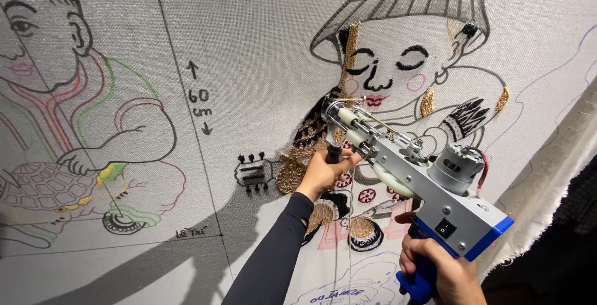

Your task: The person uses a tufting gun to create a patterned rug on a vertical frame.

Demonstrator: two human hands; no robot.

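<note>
Against stretched white backing cloth, centre-right of head view, a tufting gun is pressed nose-first into the fabric, body angled down-right w/ silver frame, round motor and blue rear end. Left hand is closed round the gun's black front grip, dark sleeve running up from bottom centre. Right hand is wrapped tight on the blue rear handle, low at frame's bottom edge. Needle tip touches cloth just below the drawn face of a figure w/ conical hat, beside gold-brown tufted patches. Left side of cloth has another outlined figure w/ a turtle, well apart from the gun; wide untufted cloth lies between the two drawings, crossed by thin ruled lines. Cloth's frayed right edge hangs near gun's rear, dark space beyond it.
</note>
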